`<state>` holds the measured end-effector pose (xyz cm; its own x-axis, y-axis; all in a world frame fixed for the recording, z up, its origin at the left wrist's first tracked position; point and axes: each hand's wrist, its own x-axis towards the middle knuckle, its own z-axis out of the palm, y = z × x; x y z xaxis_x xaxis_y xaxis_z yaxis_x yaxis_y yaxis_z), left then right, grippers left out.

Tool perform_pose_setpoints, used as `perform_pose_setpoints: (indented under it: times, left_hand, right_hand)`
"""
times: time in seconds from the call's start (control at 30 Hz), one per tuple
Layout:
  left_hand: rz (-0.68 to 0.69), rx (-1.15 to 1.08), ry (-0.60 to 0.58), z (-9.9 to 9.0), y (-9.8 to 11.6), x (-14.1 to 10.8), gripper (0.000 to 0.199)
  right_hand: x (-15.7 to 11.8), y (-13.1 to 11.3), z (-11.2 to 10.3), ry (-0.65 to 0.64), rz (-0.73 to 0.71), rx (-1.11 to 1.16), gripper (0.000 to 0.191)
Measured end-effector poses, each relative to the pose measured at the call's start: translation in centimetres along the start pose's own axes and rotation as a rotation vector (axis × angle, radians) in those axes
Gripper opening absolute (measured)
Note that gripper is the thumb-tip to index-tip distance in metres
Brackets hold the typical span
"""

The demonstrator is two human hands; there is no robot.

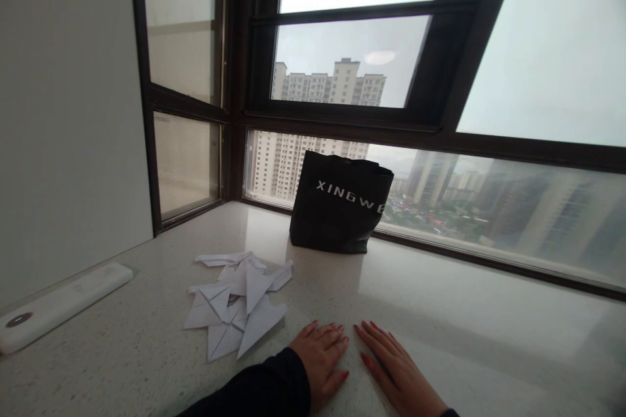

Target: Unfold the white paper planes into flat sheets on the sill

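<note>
My left hand (320, 361) lies flat on the pale speckled sill (161, 358), fingers stretched out and holding nothing. Beside it, a small gap apart, my right hand (391, 365) also rests flat with its fingers extended. To the left of my left hand is a loose pile of folded white paper pieces (244, 303), some pointed and creased, overlapping each other. Neither hand touches the pile. Beyond the hands, a black bag (337, 208) with white lettering stands upright against the window.
A long white device (68, 306) with a dark oval spot lies at the left, along the white wall panel (68, 111). Dark window frames (342, 124) border the back of the sill, with tall buildings (342, 81) outside.
</note>
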<state>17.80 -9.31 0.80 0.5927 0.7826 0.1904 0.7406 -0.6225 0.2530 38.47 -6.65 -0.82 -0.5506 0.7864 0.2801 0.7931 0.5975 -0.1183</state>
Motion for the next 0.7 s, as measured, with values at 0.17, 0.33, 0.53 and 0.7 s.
perform_pose_setpoints:
  times: [0.17, 0.33, 0.53, 0.7]
  left_hand:
    - [-0.003, 0.0, -0.006, -0.14, 0.03, -0.02, 0.043]
    - [0.04, -0.023, -0.007, -0.51, -0.06, -0.21, 0.044]
    - [0.002, -0.005, -0.011, -0.21, 0.04, -0.04, 0.044]
    - [0.0, 0.0, 0.0, -0.01, 0.05, 0.02, 0.044]
  right_hand:
    - [0.02, -0.11, 0.05, 0.027, 0.004, 0.01, 0.042]
    - [0.07, -0.15, -0.02, 0.005, 0.006, 0.0, 0.042]
    - [0.04, -0.17, -0.07, -0.023, 0.011, -0.011, 0.042]
    - [-0.01, -0.07, 0.05, 0.016, 0.009, 0.02, 0.041]
